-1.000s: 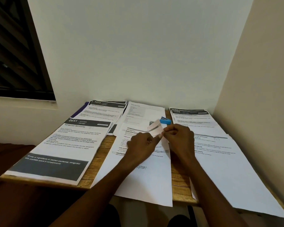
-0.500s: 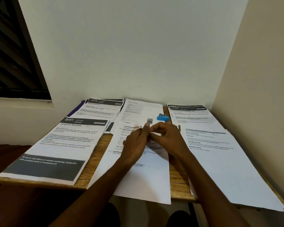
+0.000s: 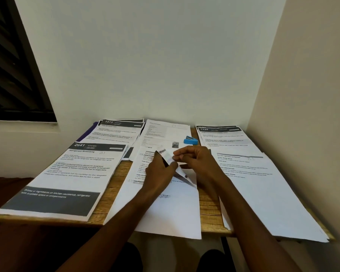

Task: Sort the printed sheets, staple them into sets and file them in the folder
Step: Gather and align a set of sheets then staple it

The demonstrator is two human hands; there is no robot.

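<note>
Printed sheets lie in piles on a small wooden table (image 3: 117, 174). In the middle pile (image 3: 165, 211), the top sheet's upper right corner (image 3: 168, 157) is folded up and back. My left hand (image 3: 161, 171) holds that lifted flap from below. My right hand (image 3: 196, 160) pinches its edge between thumb and fingertips. A blue stapler (image 3: 190, 140) lies just beyond my hands on the far middle pile (image 3: 165, 130). A purple folder (image 3: 86, 134) peeks out under the far left pile (image 3: 118, 132).
A large sheet headed 2641 (image 3: 71, 173) covers the table's near left. Two more piles (image 3: 253, 173) fill the right side against the side wall. The back wall is just behind the table. A dark window (image 3: 14, 75) is at the left.
The top sheet's corner lay nearly flat half a second ago; now it is peeled up and folded back between both hands. My hands have stayed in the middle, just in front of the stapler.
</note>
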